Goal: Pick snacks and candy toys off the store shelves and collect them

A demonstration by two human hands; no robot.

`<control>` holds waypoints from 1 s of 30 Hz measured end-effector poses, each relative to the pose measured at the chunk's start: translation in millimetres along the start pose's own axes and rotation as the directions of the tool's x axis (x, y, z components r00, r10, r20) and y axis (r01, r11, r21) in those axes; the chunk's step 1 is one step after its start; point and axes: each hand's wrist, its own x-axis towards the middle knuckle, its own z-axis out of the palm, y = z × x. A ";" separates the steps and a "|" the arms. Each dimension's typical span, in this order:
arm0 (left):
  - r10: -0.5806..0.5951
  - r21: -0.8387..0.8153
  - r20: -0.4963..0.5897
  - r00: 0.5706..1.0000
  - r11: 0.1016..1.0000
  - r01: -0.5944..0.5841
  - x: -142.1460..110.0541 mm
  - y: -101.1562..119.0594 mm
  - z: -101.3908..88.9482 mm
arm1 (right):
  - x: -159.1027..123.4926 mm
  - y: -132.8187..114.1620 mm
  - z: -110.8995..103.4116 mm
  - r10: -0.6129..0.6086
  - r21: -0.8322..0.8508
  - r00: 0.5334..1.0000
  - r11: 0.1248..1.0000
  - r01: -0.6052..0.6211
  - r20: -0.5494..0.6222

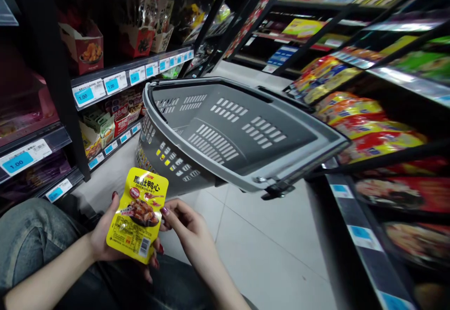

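A yellow snack packet [137, 214] labelled "DUCK HEART", with a picture of food and a barcode, is held upright facing me above my knees. My left hand [105, 235] supports it from behind and the left side, its fingertips showing past the lower right edge. At the packet's right edge, my right hand [188, 228] pinches it between thumb and fingers. Just beyond the hands stands a grey plastic shopping basket [197, 155] with slotted walls; its inside shows no goods.
To the left, a dark shelf [130, 73] with price labels carries snack boxes [84, 47] and small packets [119, 113]. Along the right, another shelf holds colourful bags [372, 127], partly blurred. Pale floor tiles [260, 244] lie between.
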 end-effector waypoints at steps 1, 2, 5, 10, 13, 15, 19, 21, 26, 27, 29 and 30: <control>0.001 0.003 0.002 1.000 1.000 -0.001 0.1 -0.2 -0.1 | 0.4 0.9 0.0 0.002 0.010 1.000 1.000 -0.002 0.002; 0.002 0.008 0.002 1.000 1.000 -0.002 0.3 -0.7 -0.5 | 0.9 2.3 0.0 0.002 0.012 1.000 1.000 -0.002 0.005; 0.045 0.074 -0.064 0.997 0.996 -0.040 0.8 -4.0 -2.3 | 1.4 7.9 0.5 -0.026 -0.049 0.999 0.999 0.024 -0.039; 0.446 0.687 -0.333 0.831 0.718 -0.110 0.4 -9.5 -4.7 | -4.9 12.3 9.2 -0.119 -0.169 0.992 0.979 0.112 -0.033; 0.687 0.945 -0.310 0.657 0.300 0.131 1.6 -11.1 -4.5 | -9.5 14.5 18.8 -0.112 -0.097 0.981 0.987 0.129 0.159; 0.752 0.939 -0.317 0.577 0.164 0.302 3.0 -12.3 -3.9 | -10.3 18.5 23.4 -0.109 -0.112 0.981 0.985 0.128 0.160; 0.755 0.931 -0.317 0.575 0.132 0.340 3.5 -13.2 -2.9 | -4.8 26.0 20.7 -0.093 -0.122 0.993 0.987 0.102 0.077; 0.733 0.949 -0.310 0.606 0.203 0.241 2.2 -11.7 -2.6 | -0.3 25.8 13.4 -0.091 -0.062 0.996 0.994 0.092 0.022; 0.576 0.905 -0.306 0.758 0.422 0.045 2.0 -6.0 0.2 | 6.0 19.1 -4.2 -0.028 0.099 0.999 0.995 0.030 -0.016; 0.535 0.878 -0.304 0.788 0.478 0.014 2.6 -5.2 0.8 | 6.1 18.1 -5.7 -0.025 0.091 0.999 0.995 0.027 -0.023; 0.505 0.843 -0.298 0.810 0.537 -0.025 3.5 -4.1 1.9 | 5.5 16.9 -6.5 -0.033 0.060 0.999 0.998 0.036 -0.041; 0.511 0.845 -0.294 0.808 0.533 -0.029 3.6 -3.7 2.3 | 5.2 16.7 -6.2 -0.037 0.051 0.998 0.998 0.039 -0.045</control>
